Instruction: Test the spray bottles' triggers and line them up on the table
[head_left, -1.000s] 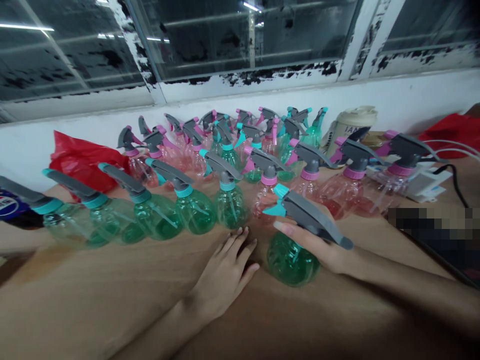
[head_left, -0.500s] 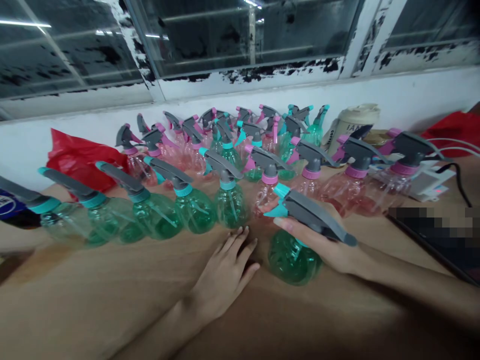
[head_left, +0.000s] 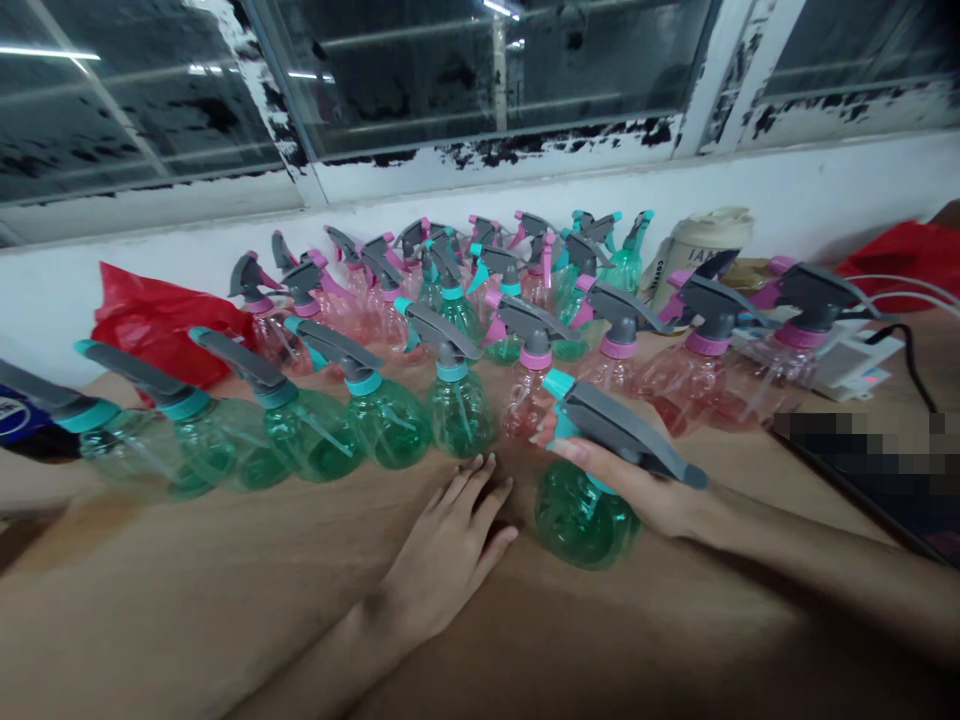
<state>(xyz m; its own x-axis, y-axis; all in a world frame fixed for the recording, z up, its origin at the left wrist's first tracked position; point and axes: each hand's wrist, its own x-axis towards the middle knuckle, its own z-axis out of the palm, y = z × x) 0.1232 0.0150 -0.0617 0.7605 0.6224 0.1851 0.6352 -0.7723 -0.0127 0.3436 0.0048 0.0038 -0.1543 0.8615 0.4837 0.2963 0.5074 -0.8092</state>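
My right hand (head_left: 637,480) is wrapped round the neck and trigger of a green spray bottle (head_left: 585,515) with a grey and turquoise head. The bottle is roughly upright at the table's front; whether its base touches the wood cannot be told. My left hand (head_left: 450,555) lies flat on the wooden table (head_left: 247,590), fingers stretched out and holding nothing. Just beyond its fingertips stands another green spray bottle (head_left: 461,410), the end of a front row of green ones. A pink spray bottle (head_left: 529,395) stands behind the held one, partly hidden by it.
Several more pink bottles (head_left: 690,380) stand at the right, and a crowd of pink and green ones fills the back by the wall. Red plastic bags (head_left: 169,325) lie left and far right. A paper cup (head_left: 697,250), a white power strip (head_left: 855,365) and a dark flat device (head_left: 862,490) are at the right.
Fingers of my right hand have curled in slightly at the trigger, which sits closer to the bottle's neck. My left hand stays in place; the view has shifted very slightly.
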